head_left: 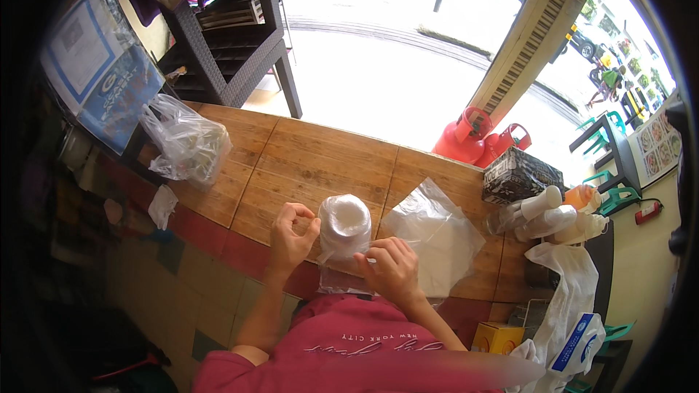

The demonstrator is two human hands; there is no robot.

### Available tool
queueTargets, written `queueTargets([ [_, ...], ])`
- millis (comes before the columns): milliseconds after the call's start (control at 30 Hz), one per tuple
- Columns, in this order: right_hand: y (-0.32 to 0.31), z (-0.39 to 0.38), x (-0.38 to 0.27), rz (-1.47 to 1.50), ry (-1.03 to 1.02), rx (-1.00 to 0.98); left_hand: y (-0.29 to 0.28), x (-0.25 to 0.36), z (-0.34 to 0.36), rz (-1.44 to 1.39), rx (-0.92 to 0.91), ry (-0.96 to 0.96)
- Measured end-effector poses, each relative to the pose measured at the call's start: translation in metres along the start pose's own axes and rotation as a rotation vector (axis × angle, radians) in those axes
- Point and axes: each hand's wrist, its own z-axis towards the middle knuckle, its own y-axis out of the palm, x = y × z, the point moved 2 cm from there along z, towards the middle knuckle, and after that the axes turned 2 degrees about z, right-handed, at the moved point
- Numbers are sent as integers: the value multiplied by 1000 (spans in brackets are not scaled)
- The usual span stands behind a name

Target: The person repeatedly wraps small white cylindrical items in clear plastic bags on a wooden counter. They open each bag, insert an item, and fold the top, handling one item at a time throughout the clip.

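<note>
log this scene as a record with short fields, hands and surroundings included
surface: brown wooden table
main item: white round bundle in clear plastic, near the table's front edge
left hand: beside the bundle's left side, thumb and fingers curled; contact unclear
right hand: at the bundle's lower right, fingers bent; grip unclear
right of bundle: flat piece of clear plastic
left end of table: bulging clear plastic bag
right end of table: dark patterned box, pale and orange plastic bottles
beyond table: two rounded red metal gas cylinders

Crimson shirt [313, 331], short sleeves [226, 372], pale block and script lettering [378, 338], bare forearms [258, 306]
</note>
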Motion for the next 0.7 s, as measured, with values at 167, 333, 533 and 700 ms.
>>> queueTargets([
  [167,1,-8,17,16,195,53,-10,-59,-25,73,-221,-192],
  [333,-4,-23,36,-33,330,48,-13,-85,-61,345,-470,-196],
  [533,-7,-41,43,-72,446,-48,30,-77,-87,388,-381,-76],
  [700,-3,-46,34,77,489,-173,42,-65,-80,55,-337,-292],
])
